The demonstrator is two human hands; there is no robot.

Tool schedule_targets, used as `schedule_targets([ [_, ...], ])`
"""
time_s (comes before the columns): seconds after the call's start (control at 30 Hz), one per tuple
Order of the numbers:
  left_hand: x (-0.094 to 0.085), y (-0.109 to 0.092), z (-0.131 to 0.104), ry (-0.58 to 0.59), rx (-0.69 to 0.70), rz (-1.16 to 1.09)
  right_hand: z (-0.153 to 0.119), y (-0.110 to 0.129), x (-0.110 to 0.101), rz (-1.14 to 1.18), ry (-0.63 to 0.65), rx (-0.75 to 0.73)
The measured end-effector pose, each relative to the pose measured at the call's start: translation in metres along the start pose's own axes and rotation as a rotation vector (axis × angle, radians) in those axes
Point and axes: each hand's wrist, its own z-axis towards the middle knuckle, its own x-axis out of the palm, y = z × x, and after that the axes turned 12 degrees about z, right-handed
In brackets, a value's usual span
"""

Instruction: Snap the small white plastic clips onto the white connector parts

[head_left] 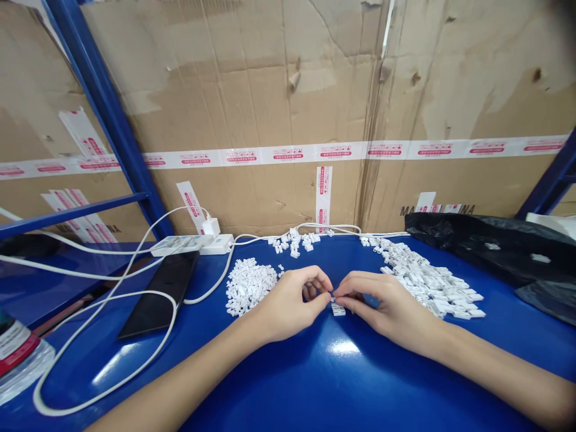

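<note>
White on Blue, Brown Behind

It's deep blue right across the tabletop [288,387], and blue again on the frame [108,108]! White over that: the heap of tiny pieces [249,285], the spread of blocks [420,277], the single block [338,310] at centre. Behind, brown cardboard [252,90], paler in patches, striped by white tape [270,155] with a repeating row of pinkish-red print, and black lettering [467,210] below. Black for the plastic bag [472,240], black for the phone [150,315], white for the cable [54,412], red and white on the bottle label [17,353]!

The cardboard [252,90] reads "MA" and "NA" at lower right — tape [425,203] (red print illegible) between them.
</note>
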Motion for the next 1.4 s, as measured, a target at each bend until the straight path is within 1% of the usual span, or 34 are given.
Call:
schedule_targets([
  [0.17,-0.0013,-0.0009,-0.0051,0.004,0.089,0.158,0.0022,0.0016,-0.0015,-0.016,0.025,0.01],
  [0.4,0.0011,0.005,-0.0058,0.017,0.177,0.218,0.0007,0.0035,-0.0018,-0.003,0.047,0.0],
  [0.8,0.0018,0.0058,-0.005,0.001,0.166,0.223,0.0024,0.0012,-0.0008,-0.007,0.053,-0.001],
  [1.03,0.0024,0.0068,-0.0041,0.004,0.166,0.22,0.0004,-0.0009,-0.0006,-0.02,0.059,-0.016],
  [1.23,0.0026,0.0073,-0.0043,0.004,0.174,0.214,0.0014,-0.0011,-0.0008,-0.025,0.035,-0.035],
  [1.4,0.002,0.0064,-0.0045,0.009,0.164,0.217,0.0024,-0.0011,-0.0008,-0.033,0.048,-0.038],
])
